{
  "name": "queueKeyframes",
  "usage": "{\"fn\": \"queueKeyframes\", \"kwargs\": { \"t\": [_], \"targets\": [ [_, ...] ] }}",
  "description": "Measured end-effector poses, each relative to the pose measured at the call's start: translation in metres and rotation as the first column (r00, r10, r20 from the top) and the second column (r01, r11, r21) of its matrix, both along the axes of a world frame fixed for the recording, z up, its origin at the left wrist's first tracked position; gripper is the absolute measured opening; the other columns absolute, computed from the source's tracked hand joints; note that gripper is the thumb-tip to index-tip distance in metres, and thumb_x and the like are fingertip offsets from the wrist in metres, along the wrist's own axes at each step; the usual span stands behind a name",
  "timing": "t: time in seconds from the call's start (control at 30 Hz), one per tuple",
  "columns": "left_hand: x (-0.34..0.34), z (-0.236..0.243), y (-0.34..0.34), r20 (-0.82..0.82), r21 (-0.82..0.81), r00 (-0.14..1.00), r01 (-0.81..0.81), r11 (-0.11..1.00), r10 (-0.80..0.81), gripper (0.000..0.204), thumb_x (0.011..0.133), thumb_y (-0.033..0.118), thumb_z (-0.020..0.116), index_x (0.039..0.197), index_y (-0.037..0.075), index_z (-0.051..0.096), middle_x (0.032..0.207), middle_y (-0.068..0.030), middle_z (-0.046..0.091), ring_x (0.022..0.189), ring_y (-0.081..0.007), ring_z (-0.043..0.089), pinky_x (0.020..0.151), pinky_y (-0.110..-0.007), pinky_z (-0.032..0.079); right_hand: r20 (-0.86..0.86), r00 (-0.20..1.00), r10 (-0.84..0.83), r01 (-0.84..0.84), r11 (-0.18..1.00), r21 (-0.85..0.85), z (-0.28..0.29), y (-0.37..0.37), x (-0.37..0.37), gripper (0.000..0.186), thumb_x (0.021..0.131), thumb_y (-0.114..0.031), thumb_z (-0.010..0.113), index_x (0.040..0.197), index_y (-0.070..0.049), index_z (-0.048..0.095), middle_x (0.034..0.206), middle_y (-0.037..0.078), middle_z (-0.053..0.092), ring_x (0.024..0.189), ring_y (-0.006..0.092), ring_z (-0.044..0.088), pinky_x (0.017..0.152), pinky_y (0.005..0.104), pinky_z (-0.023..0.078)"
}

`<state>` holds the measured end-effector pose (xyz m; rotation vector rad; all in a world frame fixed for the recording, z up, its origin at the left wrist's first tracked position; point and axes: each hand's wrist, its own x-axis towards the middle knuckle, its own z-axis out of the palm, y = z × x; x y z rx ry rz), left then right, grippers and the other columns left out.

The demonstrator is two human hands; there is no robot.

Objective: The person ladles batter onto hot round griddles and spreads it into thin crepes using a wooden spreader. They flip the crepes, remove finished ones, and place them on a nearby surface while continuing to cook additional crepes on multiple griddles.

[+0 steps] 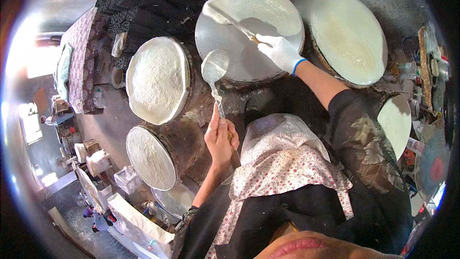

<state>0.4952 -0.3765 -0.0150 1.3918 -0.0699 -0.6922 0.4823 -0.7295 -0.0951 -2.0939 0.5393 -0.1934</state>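
Note:
My bare left hand point(221, 139) is closed round the handle of a metal ladle point(214, 67), whose batter-smeared round head is raised just left of the middle. My right hand point(276, 50), in a white glove with a blue cuff, grips a long spreader point(234, 23) reaching across the large round griddle point(239, 57) at the top. The spreader's far end lies in pale batter point(268, 5) covering the griddle's upper part; the lower part shows bare grey metal.
Round griddles with pale sheets surround me: upper right point(348, 36), far right point(394, 124), left point(155, 79), lower left point(149, 158). Black folded material point(148, 0) lies at upper left, near a patterned cloth point(76, 67). Several containers point(98, 163) stand lower left; a fan-like grille point(431, 163) is at right.

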Motion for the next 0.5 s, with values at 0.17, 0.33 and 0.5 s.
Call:
{"fn": "queueKeyframes", "kwargs": {
  "t": [0.17,0.33,0.5],
  "targets": [
    [-0.009,0.001,-0.006,-0.011,0.036,0.999,-0.038,0.999,0.039,0.050,0.114,0.007,0.043,0.164,0.012,0.040,0.078,-0.0033,0.055,0.046,-0.0071,0.047,0.039,-0.023,0.037,-0.088,0.952,-0.294,0.302,0.949,0.094,0.002,-0.026,-0.005,0.047,0.101,-0.037,0.060,0.136,-0.006,0.068,0.124,0.023,0.072,0.112,0.0322,0.073,0.101,0.0409,0.054],
    [-0.013,-0.001,-0.013,0.015,0.083,0.997,-0.080,0.993,0.079,0.050,0.113,0.008,0.044,0.163,0.013,0.041,0.078,-0.0029,0.055,0.046,-0.0072,0.045,0.038,-0.024,0.037,-0.010,0.997,0.083,-0.083,0.996,-0.034,0.000,-0.021,0.004,0.045,0.100,-0.039,0.060,0.137,-0.014,0.069,0.124,0.024,0.071,0.109,0.0406,0.070,0.097,0.0443,0.054],
    [-0.019,0.001,-0.017,-0.048,0.075,0.993,-0.103,0.992,0.106,0.051,0.114,0.009,0.045,0.164,0.013,0.038,0.077,-0.0017,0.054,0.047,-0.0067,0.044,0.039,-0.024,0.036,0.000,0.998,-0.061,0.060,0.984,0.170,0.013,-0.030,-0.004,0.045,0.102,-0.038,0.061,0.138,-0.011,0.069,0.132,0.017,0.072,0.114,0.0322,0.072,0.100,0.0385,0.055]
  ]
}}
